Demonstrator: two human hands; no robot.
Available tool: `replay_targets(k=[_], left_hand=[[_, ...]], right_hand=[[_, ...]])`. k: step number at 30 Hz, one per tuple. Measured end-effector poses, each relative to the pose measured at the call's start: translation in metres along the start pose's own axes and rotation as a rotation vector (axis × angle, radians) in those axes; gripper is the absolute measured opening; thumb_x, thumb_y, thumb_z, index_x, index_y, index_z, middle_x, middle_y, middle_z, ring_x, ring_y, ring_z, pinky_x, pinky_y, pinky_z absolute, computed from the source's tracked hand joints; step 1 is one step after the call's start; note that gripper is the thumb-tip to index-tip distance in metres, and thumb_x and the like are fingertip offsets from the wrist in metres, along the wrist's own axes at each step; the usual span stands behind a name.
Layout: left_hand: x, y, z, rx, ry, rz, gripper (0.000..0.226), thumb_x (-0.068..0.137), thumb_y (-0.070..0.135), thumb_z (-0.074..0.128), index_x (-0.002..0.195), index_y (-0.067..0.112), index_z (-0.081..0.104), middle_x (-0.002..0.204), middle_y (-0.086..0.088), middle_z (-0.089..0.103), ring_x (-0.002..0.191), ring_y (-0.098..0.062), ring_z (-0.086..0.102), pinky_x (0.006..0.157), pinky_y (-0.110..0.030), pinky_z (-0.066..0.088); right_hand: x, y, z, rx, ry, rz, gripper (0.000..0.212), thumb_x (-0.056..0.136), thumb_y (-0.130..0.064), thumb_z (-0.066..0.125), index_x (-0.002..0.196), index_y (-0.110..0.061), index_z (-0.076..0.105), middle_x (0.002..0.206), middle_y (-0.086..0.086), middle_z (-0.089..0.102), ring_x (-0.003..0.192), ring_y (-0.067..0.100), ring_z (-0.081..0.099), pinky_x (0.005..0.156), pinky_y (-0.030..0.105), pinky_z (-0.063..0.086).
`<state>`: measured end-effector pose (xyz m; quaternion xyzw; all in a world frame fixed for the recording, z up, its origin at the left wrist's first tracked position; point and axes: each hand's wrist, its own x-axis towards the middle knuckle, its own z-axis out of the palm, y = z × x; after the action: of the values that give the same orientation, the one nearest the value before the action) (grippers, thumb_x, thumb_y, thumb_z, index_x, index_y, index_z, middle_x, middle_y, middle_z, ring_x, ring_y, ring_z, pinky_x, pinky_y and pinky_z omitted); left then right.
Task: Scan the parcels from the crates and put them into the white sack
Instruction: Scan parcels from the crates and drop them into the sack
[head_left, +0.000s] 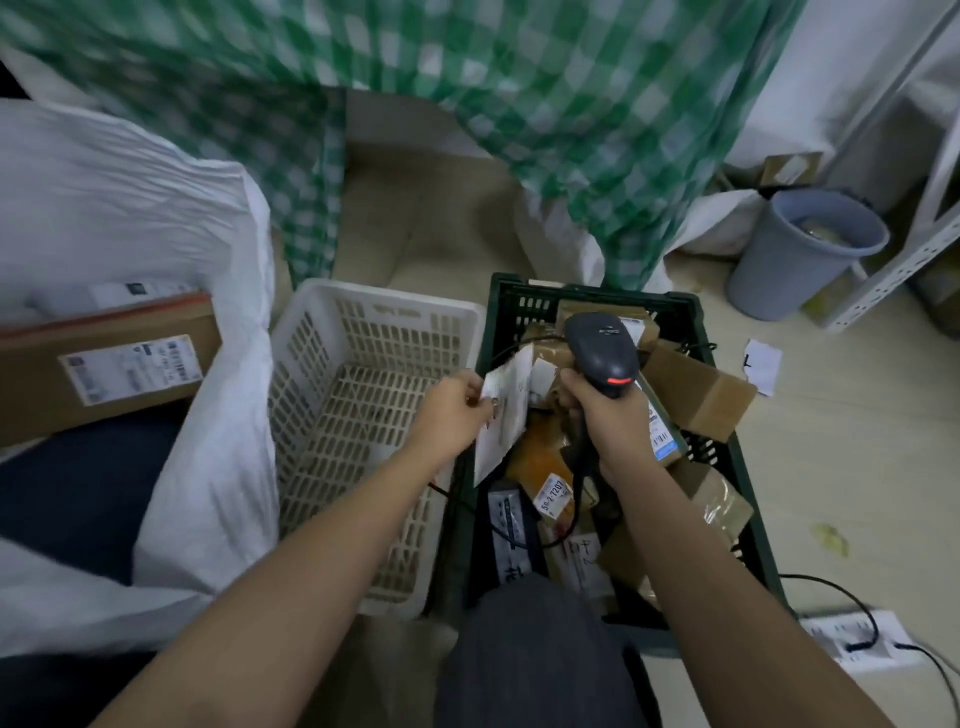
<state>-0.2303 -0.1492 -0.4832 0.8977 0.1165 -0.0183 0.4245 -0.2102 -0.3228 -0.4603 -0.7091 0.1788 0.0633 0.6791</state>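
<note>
Directly beside our right hand (602, 415), which grips the scanner (602, 353), our left hand (457, 410) pinches a white parcel (506, 410) over the green crate (727, 467). Its long axis runs near-vertical; the white sack (208, 467) lies left, nearer our left hand.

L hand (457, 410) pinches white parcel (506, 415); R hand (605, 410) grips scanner (602, 353).

head cam | worn on head | faces forward-down, steep | close over dark crate (727, 467) and forearms | single view
</note>
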Motion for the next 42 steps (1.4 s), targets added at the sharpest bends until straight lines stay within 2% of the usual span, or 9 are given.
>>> replay_targets(k=[6,11,16,22,25,28,32,37,42], left_hand=[[-0.022,0.002,-0.110,-0.429,0.176,-0.063,0.017,0.090,0.008,0.063,0.081,0.023,0.061,0.090,-0.005,0.070,0.087,-0.026,0.069,0.082,-0.044,0.057],[-0.055,-0.014,-0.176,-0.627,0.307,-0.094,0.004,0.095,0.005,0.055,0.098,0.006,0.058,0.096,-0.005,0.066,0.082,-0.014,0.066,0.063,-0.022,0.057],[-0.079,-0.056,-0.202,-0.702,0.378,-0.168,0.009,0.097,0.006,0.051,0.097,0.014,0.055,0.110,-0.008,0.064,0.100,-0.020,0.063,0.072,-0.029,0.054],[-0.081,-0.082,-0.212,-0.253,0.485,-0.078,0.048,0.091,0.015,0.062,0.136,0.014,0.044,0.128,0.004,0.050,0.112,-0.009,0.048,0.091,-0.017,0.036],[-0.075,-0.085,-0.213,0.060,0.321,0.016,0.062,0.094,0.036,0.057,0.149,0.020,0.033,0.149,0.002,0.036,0.140,-0.016,0.029,0.115,-0.033,0.021],[-0.075,-0.081,-0.210,-0.167,0.108,-0.064,0.041,0.097,0.030,0.055,0.136,0.023,0.050,0.130,0.009,0.057,0.122,-0.013,0.053,0.100,-0.030,0.041],[-0.077,-0.079,-0.217,-0.272,0.207,-0.092,0.019,0.090,0.025,0.066,0.097,0.009,0.072,0.092,-0.009,0.073,0.088,-0.030,0.069,0.083,-0.046,0.053],[-0.074,-0.093,-0.226,-0.656,0.340,-0.269,0.015,0.089,0.013,0.066,0.103,0.009,0.072,0.104,-0.012,0.073,0.089,-0.024,0.070,0.081,-0.038,0.057],[-0.072,-0.102,-0.228,-0.845,0.410,-0.356,0.021,0.090,0.009,0.064,0.111,0.008,0.067,0.107,-0.008,0.071,0.091,-0.021,0.068,0.074,-0.033,0.056]], right_hand=[[-0.019,-0.045,0.055,0.040,-0.014,-0.145,0.022,0.078,-0.021,0.079,0.096,-0.020,0.066,0.085,0.000,0.068,0.085,0.019,0.063,0.088,0.045,0.053],[-0.041,-0.063,0.109,0.052,-0.028,-0.146,0.029,0.066,-0.045,0.084,0.082,-0.033,0.063,0.093,-0.007,0.071,0.099,0.022,0.066,0.098,0.048,0.050],[-0.067,-0.040,0.135,0.065,-0.169,-0.105,0.042,0.078,-0.007,0.079,0.117,-0.009,0.064,0.110,0.007,0.068,0.102,0.021,0.063,0.093,0.034,0.049],[-0.067,-0.048,0.150,-0.135,-0.363,-0.340,0.032,0.074,0.007,0.077,0.086,-0.020,0.066,0.089,0.001,0.067,0.077,0.007,0.062,0.065,0.014,0.049],[-0.067,-0.047,0.152,-0.247,-0.559,-0.366,0.039,0.072,0.009,0.078,0.092,-0.023,0.067,0.089,-0.009,0.070,0.072,-0.009,0.063,0.069,0.010,0.049],[-0.067,-0.049,0.161,-0.313,-0.635,-0.375,0.039,0.072,0.006,0.079,0.097,-0.023,0.068,0.092,-0.008,0.072,0.080,-0.001,0.064,0.076,0.021,0.050],[-0.071,-0.051,0.172,-0.312,-0.466,-0.429,0.024,0.077,-0.004,0.078,0.091,-0.020,0.068,0.078,-0.013,0.066,0.071,-0.003,0.057,0.062,0.012,0.045],[-0.074,-0.049,0.175,-0.246,-0.276,-0.453,0.017,0.082,-0.013,0.075,0.075,-0.001,0.064,0.060,0.006,0.059,0.057,0.009,0.051,0.050,0.016,0.038],[-0.085,-0.040,0.177,-0.408,-0.452,-0.381,0.031,0.077,-0.022,0.078,0.074,0.006,0.065,0.066,0.022,0.066,0.059,0.021,0.061,0.063,0.035,0.049]])
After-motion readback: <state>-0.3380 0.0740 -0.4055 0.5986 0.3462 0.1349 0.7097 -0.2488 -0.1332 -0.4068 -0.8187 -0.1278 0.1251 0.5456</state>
